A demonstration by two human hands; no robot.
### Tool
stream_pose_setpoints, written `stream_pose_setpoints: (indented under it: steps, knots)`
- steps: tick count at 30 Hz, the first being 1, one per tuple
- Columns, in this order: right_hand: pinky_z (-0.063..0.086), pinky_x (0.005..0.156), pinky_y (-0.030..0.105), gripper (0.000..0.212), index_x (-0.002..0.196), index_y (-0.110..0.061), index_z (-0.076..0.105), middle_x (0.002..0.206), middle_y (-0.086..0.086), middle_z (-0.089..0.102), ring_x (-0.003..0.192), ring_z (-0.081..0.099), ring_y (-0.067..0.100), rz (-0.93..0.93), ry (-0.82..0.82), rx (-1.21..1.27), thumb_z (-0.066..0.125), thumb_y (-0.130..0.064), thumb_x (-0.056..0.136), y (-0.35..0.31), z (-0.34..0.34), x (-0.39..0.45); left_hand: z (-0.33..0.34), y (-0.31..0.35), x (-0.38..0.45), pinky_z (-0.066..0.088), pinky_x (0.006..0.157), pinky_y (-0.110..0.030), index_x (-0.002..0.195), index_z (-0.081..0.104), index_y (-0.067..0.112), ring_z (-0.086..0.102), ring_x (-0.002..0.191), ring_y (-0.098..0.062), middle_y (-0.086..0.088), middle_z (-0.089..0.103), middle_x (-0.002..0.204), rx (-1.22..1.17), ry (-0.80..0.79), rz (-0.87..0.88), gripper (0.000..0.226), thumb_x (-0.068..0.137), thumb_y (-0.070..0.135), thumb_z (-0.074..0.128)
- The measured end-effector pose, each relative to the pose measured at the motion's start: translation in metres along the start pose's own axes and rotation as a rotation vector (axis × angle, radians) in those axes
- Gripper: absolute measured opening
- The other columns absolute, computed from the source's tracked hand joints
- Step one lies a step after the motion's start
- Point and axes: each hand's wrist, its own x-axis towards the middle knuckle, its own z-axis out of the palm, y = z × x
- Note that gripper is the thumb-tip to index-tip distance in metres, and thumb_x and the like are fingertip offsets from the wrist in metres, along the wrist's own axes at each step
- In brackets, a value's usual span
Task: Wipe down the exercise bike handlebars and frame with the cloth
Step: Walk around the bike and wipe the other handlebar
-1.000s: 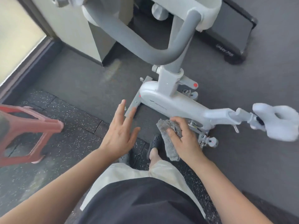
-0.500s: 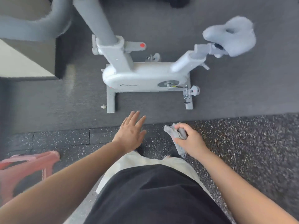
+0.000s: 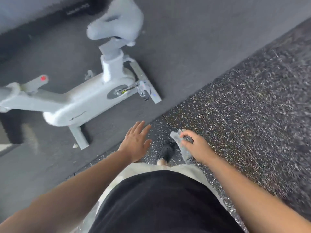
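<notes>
The white exercise bike [image 3: 80,105] stands at the upper left on dark matting, its grey saddle [image 3: 117,24] near the top and its frame running off the left edge. The handlebars are out of view. My right hand [image 3: 195,147] is shut on a grey cloth [image 3: 183,148], which hangs below the fist, clear of the bike and over the speckled floor. My left hand [image 3: 136,142] is open with fingers spread, holding nothing, a short way in front of the bike's front foot [image 3: 79,137].
Speckled rubber floor tiles [image 3: 244,106] cover the right half; smooth dark matting [image 3: 185,56] lies under the bike. A black shoe [image 3: 165,151] shows between my hands. A dark machine edge [image 3: 75,9] with lettering sits at the top left.
The view has swung right and back from the bike. My right hand with the cloth has come off the frame; the handlebar and the red object have left the view.
</notes>
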Motion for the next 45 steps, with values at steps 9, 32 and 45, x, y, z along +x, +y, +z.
stream_pose_setpoints:
  steps: [9,32,45]
  knots:
    - [0.056,0.041,0.026,0.041,0.078,-0.060,0.047,0.090,-0.011,0.060,0.069,0.064,0.014,0.174,0.083,0.023,0.053,-0.025,0.098,0.066,-0.089,0.029,-0.002,0.106,0.116,0.005,0.126,-0.045,0.159,0.014,0.022,0.004,0.156,-0.027,-0.007,0.010,0.168,0.125,-0.110,0.148,0.063,0.104,0.039,0.041]
    - [0.023,0.106,0.021,0.064,0.135,-0.042,0.052,0.154,0.001,0.035,0.140,0.036,0.016,0.086,0.047,0.054,0.077,-0.018,0.082,-0.016,-0.369,0.288,-0.156,0.198,0.432,0.009,0.127,-0.050,0.157,0.019,0.019,0.007,0.155,-0.033,-0.013,0.015,0.166,0.006,-0.041,0.135,0.067,0.100,0.034,0.051]
    - [0.019,0.087,-0.010,0.061,0.135,-0.036,0.054,0.126,-0.033,0.038,0.115,0.038,-0.017,-0.276,-0.211,-0.057,0.074,-0.011,0.083,-0.109,-0.517,0.524,-0.266,0.228,0.610,0.016,0.125,-0.052,0.149,0.036,0.018,0.023,0.149,-0.031,-0.010,0.034,0.156,-0.118,0.298,-0.190,0.055,0.100,0.040,0.050]
